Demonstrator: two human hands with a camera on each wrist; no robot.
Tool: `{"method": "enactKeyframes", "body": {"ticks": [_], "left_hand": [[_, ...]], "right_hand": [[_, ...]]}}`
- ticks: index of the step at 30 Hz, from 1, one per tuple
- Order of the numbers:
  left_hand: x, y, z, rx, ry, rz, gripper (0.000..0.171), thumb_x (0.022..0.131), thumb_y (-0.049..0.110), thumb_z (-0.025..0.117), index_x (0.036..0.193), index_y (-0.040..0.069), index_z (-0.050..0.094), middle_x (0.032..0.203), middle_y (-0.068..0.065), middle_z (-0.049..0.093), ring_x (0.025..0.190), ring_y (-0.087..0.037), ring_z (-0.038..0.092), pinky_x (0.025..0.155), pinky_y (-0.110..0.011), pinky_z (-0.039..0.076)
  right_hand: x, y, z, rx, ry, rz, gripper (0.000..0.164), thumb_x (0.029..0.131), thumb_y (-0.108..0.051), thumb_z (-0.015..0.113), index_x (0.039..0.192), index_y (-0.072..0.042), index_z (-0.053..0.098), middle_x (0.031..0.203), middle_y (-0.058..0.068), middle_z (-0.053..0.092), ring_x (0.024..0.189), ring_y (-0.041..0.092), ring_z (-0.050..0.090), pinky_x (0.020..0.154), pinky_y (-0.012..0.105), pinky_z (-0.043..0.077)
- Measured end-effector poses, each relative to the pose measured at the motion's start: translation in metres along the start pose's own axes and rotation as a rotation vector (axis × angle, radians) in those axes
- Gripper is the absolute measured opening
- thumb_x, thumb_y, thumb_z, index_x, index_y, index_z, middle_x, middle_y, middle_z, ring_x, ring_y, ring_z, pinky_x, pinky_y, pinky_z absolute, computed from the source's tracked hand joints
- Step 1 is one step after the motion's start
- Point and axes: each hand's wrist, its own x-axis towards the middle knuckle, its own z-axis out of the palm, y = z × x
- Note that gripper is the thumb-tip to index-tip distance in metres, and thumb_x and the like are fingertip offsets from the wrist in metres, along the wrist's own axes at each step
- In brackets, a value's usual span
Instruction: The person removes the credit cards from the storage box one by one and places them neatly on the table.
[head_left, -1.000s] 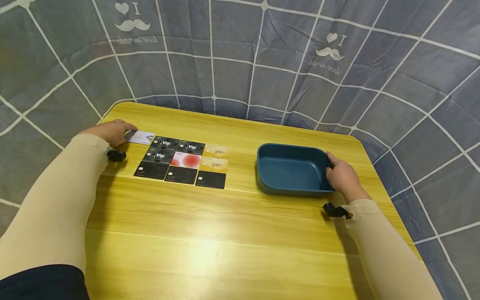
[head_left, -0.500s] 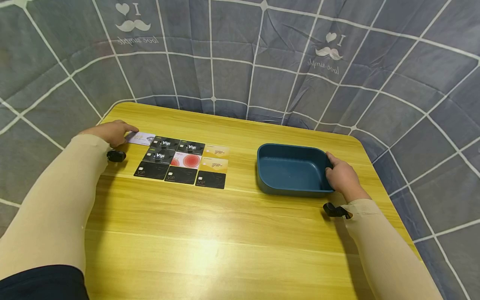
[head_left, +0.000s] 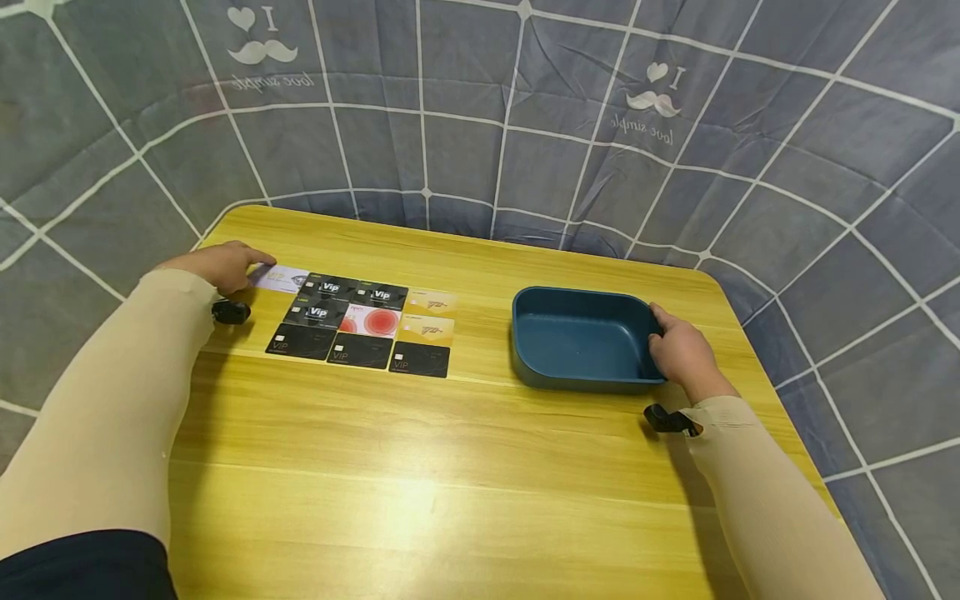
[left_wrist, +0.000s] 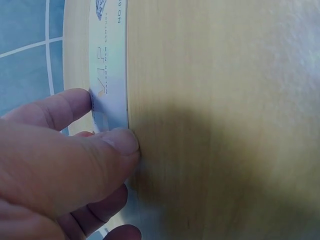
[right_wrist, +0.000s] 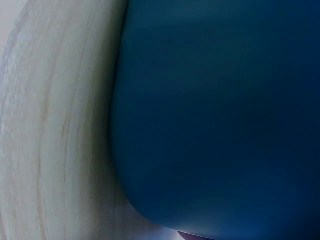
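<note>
A white VIP card (head_left: 281, 277) lies at the table's far left, its right end up against a row of black cards (head_left: 328, 287). My left hand (head_left: 213, 265) pinches its left end; in the left wrist view the thumb is on one long edge of the card (left_wrist: 110, 65) and a finger on the other. At the right, a dark blue rectangular bin (head_left: 581, 337) stands on the table with nothing in it. My right hand (head_left: 686, 354) grips its right wall. Mostly the bin's outer side (right_wrist: 200, 120) fills the right wrist view.
Several cards are laid edge to edge in rows: a red-and-white card (head_left: 371, 320) in the middle, gold cards (head_left: 427, 330) at the right, black VIP cards (head_left: 360, 351) in front. A grey curtain (head_left: 465, 158) with white lines hangs behind the wooden table (head_left: 420, 475).
The white card has shifted slightly toward me and turned a little in my left hand. My right hand and the bin stay in place.
</note>
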Motion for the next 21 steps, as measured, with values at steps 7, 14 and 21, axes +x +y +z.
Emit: {"method": "enactKeyframes", "body": {"ticks": [7, 14, 21], "left_hand": [[0.001, -0.001, -0.002, -0.041, -0.018, -0.028, 0.056, 0.092, -0.005, 0.056, 0.148, -0.005, 0.051, 0.14, -0.047, 0.045, 0.13, -0.06, 0.046, 0.111, -0.068, 0.04], [-0.01, 0.001, -0.006, -0.071, -0.009, -0.042, 0.063, 0.092, 0.003, 0.065, 0.15, -0.01, 0.044, 0.141, -0.047, 0.047, 0.12, -0.055, 0.054, 0.106, -0.065, 0.045], [-0.026, 0.002, -0.016, -0.165, 0.066, -0.043, 0.061, 0.103, 0.011, 0.048, 0.154, -0.017, 0.031, 0.146, -0.048, 0.042, 0.132, -0.062, 0.046, 0.112, -0.069, 0.038]], "right_hand": [[0.001, -0.001, -0.001, 0.008, -0.006, 0.003, 0.064, 0.109, -0.015, 0.041, 0.168, -0.007, 0.019, 0.16, 0.036, 0.035, 0.142, 0.059, 0.041, 0.112, 0.068, 0.04], [0.004, 0.001, -0.005, 0.008, -0.018, 0.01, 0.065, 0.109, -0.015, 0.041, 0.169, -0.009, 0.017, 0.161, 0.036, 0.035, 0.143, 0.059, 0.04, 0.112, 0.068, 0.04], [0.008, 0.003, -0.008, 0.005, -0.02, -0.011, 0.064, 0.108, -0.015, 0.041, 0.168, -0.006, 0.019, 0.161, 0.036, 0.035, 0.143, 0.059, 0.04, 0.113, 0.069, 0.039]]}}
